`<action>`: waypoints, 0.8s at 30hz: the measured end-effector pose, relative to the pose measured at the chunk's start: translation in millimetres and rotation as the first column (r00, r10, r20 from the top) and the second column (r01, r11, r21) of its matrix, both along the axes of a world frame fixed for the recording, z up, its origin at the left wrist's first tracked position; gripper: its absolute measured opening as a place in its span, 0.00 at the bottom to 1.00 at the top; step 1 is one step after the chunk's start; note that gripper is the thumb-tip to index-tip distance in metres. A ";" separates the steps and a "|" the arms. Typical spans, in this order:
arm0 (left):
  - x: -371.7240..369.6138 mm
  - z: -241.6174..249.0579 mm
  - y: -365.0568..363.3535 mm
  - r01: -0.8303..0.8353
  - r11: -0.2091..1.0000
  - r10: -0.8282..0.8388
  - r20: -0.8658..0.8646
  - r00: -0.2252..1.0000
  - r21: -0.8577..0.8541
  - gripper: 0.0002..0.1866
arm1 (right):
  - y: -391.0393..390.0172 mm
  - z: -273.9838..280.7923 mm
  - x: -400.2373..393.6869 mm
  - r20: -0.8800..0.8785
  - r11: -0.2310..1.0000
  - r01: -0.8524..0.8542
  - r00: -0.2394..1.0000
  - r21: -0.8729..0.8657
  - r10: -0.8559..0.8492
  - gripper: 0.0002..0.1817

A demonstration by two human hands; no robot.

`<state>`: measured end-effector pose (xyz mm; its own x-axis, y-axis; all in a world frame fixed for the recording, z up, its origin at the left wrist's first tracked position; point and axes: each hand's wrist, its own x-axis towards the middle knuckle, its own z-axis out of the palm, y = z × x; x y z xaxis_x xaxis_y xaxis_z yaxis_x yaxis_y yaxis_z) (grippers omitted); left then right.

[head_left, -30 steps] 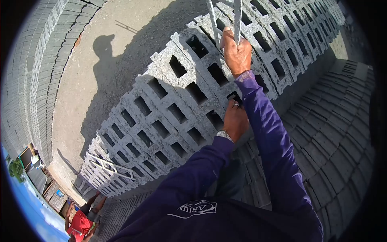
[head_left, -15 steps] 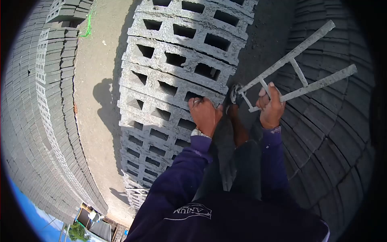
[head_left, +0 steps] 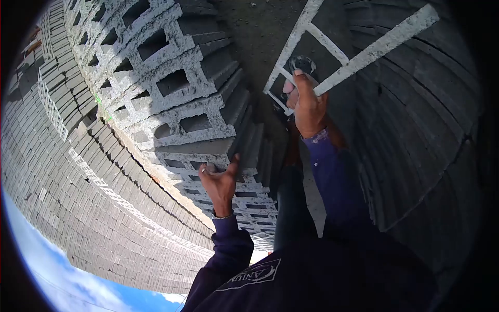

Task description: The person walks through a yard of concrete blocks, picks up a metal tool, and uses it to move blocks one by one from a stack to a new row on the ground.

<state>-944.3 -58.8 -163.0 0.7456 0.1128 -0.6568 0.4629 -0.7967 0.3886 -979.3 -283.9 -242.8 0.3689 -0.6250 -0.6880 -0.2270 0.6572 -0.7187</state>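
Note:
My left hand point(head_left: 219, 188) is at a grey hollow concrete block point(head_left: 179, 157) in a long stacked row. Its fingers curl at one of the block's holes and the thumb presses near the block's outer edge; the fingertips are partly hidden. A wedge-shaped gap shows between this block and its neighbour. My right hand point(head_left: 310, 110) is wrapped around a crossbar of a pale, crusted, ladder-shaped frame point(head_left: 382, 48) with two long bars and short rungs. The frame is held off the ground, over my foot.
The row of hollow blocks point(head_left: 182, 57) runs along my left side. More stacked blocks point(head_left: 156, 255) rise beyond it, across a strip of ground. On my right stands another shaded stack point(head_left: 416, 130). My foot point(head_left: 301, 65) is on the narrow ground between.
My view has turned and moved closer to the row. The left hand has shifted to a different spot along the blocks. My right hand still holds the frame, now higher and further left in view.

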 end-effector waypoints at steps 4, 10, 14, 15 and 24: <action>-4.0 -5.2 -6.4 -0.031 1.000 0.031 0.039 0.999 -0.003 0.26 | 32.8 -40.4 -1.0 -0.039 0.995 -0.080 0.996 0.061 0.082 0.23; -10.0 -7.9 -9.2 0.027 0.992 -0.007 0.159 0.987 -0.126 0.18 | 79.4 -95.5 -13.1 -0.208 0.975 -0.220 0.953 0.026 0.221 0.23; -10.4 -10.7 2.0 0.076 0.995 -0.084 0.132 0.988 0.070 0.18 | 19.0 -31.2 0.6 -0.072 0.992 -0.049 0.996 0.121 0.058 0.24; -8.9 -9.2 3.5 0.109 0.992 -0.115 0.106 0.988 0.059 0.18 | 12.9 -28.6 0.7 -0.033 0.986 -0.002 0.999 0.166 0.007 0.23; -10.1 -11.0 -0.2 -0.035 0.992 0.048 0.105 0.993 -0.125 0.18 | 55.7 -85.7 -12.3 -0.205 0.994 -0.081 0.974 0.078 0.096 0.22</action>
<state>-954.4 -59.0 -174.0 0.8087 0.0685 -0.5842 0.4450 -0.7208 0.5315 -991.6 -228.2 -328.5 0.2644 -0.5451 -0.7956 -0.4264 0.6738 -0.6035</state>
